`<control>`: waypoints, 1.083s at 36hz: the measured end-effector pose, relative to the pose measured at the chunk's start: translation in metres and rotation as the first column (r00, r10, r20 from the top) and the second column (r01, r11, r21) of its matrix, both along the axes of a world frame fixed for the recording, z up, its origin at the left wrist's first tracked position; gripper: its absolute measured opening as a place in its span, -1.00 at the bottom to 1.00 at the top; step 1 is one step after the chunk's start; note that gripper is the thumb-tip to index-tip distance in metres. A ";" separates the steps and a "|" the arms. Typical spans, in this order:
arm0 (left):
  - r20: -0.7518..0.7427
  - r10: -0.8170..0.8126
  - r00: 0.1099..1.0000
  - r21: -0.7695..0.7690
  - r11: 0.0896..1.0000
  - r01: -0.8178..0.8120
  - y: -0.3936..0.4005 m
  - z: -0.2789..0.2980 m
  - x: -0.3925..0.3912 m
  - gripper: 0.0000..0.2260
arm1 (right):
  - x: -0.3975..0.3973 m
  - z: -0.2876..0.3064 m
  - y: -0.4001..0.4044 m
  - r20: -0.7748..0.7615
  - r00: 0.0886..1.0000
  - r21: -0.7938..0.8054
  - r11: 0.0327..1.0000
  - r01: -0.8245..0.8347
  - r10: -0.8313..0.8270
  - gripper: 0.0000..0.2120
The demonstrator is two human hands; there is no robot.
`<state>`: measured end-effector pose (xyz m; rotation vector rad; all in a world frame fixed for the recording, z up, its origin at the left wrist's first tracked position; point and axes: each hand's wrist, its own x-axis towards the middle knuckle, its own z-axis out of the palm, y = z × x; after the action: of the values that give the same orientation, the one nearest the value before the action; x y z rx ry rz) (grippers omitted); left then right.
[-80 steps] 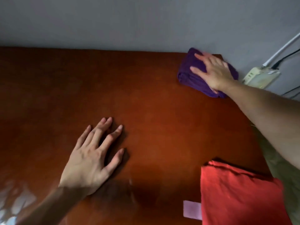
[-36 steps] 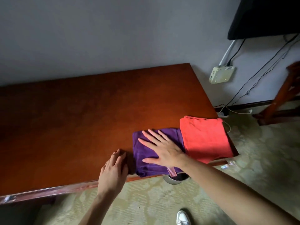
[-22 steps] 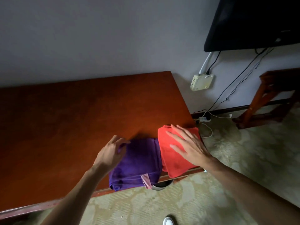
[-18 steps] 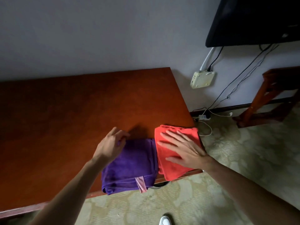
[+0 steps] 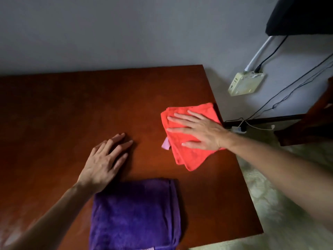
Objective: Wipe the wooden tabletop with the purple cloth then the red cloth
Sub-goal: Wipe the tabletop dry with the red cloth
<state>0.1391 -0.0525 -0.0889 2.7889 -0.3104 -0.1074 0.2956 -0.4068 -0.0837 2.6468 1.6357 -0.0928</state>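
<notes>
**Right hand pressing red cloth flat**

The right hand (image 5: 201,130) is lying palm-down on the red cloth (image 5: 191,136), fingers straight and spread, pointing left, the forearm reaching in from the right; nothing is being gripped, only pressed. The left hand (image 5: 104,163) is resting flat on the bare tabletop (image 5: 72,114), fingers extended and loosely apart, holding nothing. The purple cloth (image 5: 135,215) is lying folded at the near edge, just behind the left wrist, apart from the red one. Half a second ago both cloths were lying side by side at the near edge; now the red cloth is sitting farther up the table near the right edge, skewed, and the left hand is lying on wood rather than hovering at the purple cloth.
</notes>
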 end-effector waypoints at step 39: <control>0.224 0.116 0.968 -0.112 0.989 -0.093 0.021 -0.003 -0.002 -0.71 | -0.087 -0.018 0.157 0.012 0.830 0.221 0.811 0.542 -0.558 -0.31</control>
<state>0.1374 -0.0320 -0.0916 2.7126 -0.2162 0.2521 0.2089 -0.2496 -0.1017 3.1548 0.8387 0.1793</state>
